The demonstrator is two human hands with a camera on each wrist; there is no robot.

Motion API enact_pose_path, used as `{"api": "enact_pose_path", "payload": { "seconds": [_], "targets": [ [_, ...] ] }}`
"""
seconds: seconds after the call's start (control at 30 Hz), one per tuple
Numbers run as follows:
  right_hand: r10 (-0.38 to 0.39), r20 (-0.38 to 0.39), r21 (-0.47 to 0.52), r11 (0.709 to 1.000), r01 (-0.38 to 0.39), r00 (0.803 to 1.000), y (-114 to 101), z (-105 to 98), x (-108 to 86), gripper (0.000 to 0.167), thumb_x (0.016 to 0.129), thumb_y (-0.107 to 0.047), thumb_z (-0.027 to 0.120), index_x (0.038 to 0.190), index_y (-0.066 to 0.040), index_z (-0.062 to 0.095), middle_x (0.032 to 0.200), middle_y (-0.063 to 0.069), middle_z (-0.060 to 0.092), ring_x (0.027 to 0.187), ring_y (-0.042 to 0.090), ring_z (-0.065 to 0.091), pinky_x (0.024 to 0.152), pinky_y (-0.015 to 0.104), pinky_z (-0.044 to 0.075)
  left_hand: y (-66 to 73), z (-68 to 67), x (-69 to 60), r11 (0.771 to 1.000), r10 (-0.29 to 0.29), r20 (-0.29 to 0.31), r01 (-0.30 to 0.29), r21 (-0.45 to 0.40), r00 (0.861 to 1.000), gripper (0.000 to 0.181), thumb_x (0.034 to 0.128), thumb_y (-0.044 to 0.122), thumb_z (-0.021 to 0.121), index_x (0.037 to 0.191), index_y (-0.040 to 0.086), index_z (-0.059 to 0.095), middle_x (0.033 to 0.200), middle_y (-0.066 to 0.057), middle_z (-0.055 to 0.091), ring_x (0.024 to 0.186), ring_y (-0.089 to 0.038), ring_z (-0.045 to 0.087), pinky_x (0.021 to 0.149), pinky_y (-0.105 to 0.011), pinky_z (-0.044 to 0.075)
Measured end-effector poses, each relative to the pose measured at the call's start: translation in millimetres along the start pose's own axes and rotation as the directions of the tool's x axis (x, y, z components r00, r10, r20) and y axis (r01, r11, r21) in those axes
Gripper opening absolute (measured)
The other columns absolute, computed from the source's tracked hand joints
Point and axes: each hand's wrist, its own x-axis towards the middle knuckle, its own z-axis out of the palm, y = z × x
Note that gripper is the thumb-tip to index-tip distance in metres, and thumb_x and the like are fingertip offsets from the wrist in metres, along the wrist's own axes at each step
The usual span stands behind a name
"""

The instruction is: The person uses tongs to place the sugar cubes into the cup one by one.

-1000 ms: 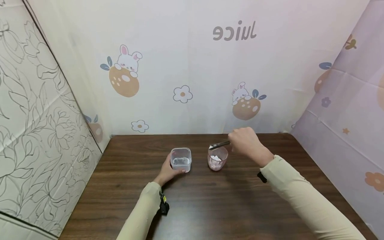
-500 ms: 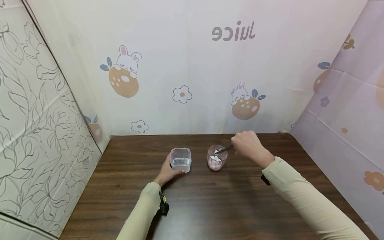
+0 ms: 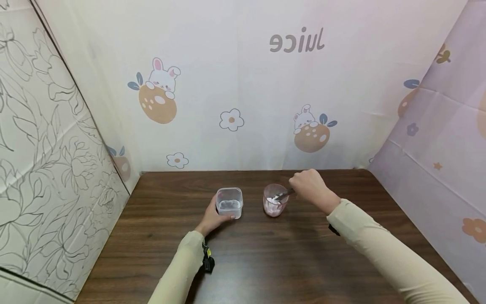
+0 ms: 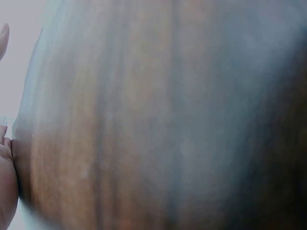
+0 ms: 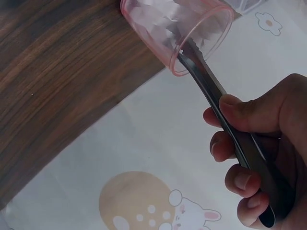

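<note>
My right hand [image 3: 312,190] grips dark metal tongs [image 5: 218,105], thumb on one side and fingers curled round the other. Their tips reach down inside a pink see-through cup [image 3: 268,211], among several white pieces [image 3: 271,201]. In the right wrist view the cup [image 5: 152,45] shows the tong tips within its rim. To the left of the cup, my left hand [image 3: 210,217] holds a clear square container [image 3: 236,213], thumb at its near side and fingers round its left side. The left wrist view has mostly blurred wood, with parts of the hand [image 4: 7,177] at its left edge.
Both containers stand on a dark brown wooden table [image 3: 243,261]. A printed cloth backdrop [image 3: 205,84] rises behind the table's far edge, with further cloth walls at the left [image 3: 45,160] and right [image 3: 440,139].
A second ago the tongs were at the cup's rim with a white piece at their tips. They have since dipped into the cup. The left hand and square container stay put.
</note>
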Motion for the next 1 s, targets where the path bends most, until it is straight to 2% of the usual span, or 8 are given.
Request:
{"api": "enact_pose_path", "payload": {
  "seconds": [0.13, 0.4, 0.53, 0.8, 1.0],
  "targets": [
    [-0.006, 0.009, -0.008, 1.0, 0.006, 1.0, -1.6, 2.4, 0.7, 0.033, 0.047, -0.027, 0.093, 0.056, -0.015, 0.063, 0.054, 0.001, 0.058, 0.043, 0.016, 0.049, 0.037, 0.034, 0.04, 0.7, 0.1, -0.6, 1.0, -0.008, 0.001, 0.008, 0.006, 1.0, 0.096, 0.0631, 0.007, 0.088, 0.143, 0.003, 0.035, 0.13, -0.018, 0.051, 0.114, -0.032, 0.049, 0.099, -0.046, 0.035],
    [-0.003, 0.02, -0.03, 1.0, 0.004, 1.0, -2.9, 2.7, 1.5, 0.035, 0.048, -0.026, 0.093, 0.054, -0.014, 0.061, 0.053, 0.001, 0.057, 0.042, 0.015, 0.047, 0.037, 0.032, 0.04, 2.0, -0.4, -0.7, 1.0, 0.024, 0.006, -0.024, -0.006, 1.0, 0.095, 0.0645, 0.006, 0.087, 0.143, 0.001, 0.033, 0.131, -0.021, 0.05, 0.116, -0.035, 0.048, 0.1, -0.049, 0.035],
    [-0.002, 0.027, -0.034, 0.999, 0.003, 1.0, -3.7, 1.9, 1.4, 0.037, 0.047, -0.029, 0.093, 0.055, -0.014, 0.061, 0.053, 0.001, 0.056, 0.042, 0.014, 0.046, 0.037, 0.031, 0.04, 1.6, -0.4, -1.3, 1.0, 0.015, 0.004, -0.015, -0.017, 1.0, 0.095, 0.0648, 0.006, 0.087, 0.143, 0.001, 0.033, 0.131, -0.021, 0.05, 0.116, -0.036, 0.048, 0.1, -0.05, 0.034],
    [0.002, 0.005, -0.01, 1.0, -0.002, 1.0, -3.2, 1.6, -0.6, 0.034, 0.053, -0.016, 0.089, 0.051, -0.014, 0.055, 0.051, 0.001, 0.053, 0.041, 0.013, 0.043, 0.037, 0.031, 0.039, 2.7, 0.0, -2.7, 0.999, 0.003, 0.013, -0.003, -0.036, 1.0, 0.094, 0.0652, 0.005, 0.087, 0.143, 0.003, 0.034, 0.13, -0.021, 0.05, 0.116, -0.035, 0.048, 0.1, -0.05, 0.034],
    [0.031, 0.012, 0.003, 1.0, -0.031, 0.999, 1.1, -3.4, -4.1, 0.028, 0.054, -0.013, 0.084, 0.053, -0.014, 0.056, 0.052, 0.002, 0.053, 0.043, 0.018, 0.049, 0.038, 0.035, 0.041, 5.1, -0.4, -2.1, 0.999, 0.011, 0.015, -0.011, -0.03, 1.0, 0.095, 0.0647, 0.004, 0.087, 0.143, 0.002, 0.033, 0.13, -0.021, 0.05, 0.116, -0.035, 0.048, 0.1, -0.049, 0.034]
  ]
}}
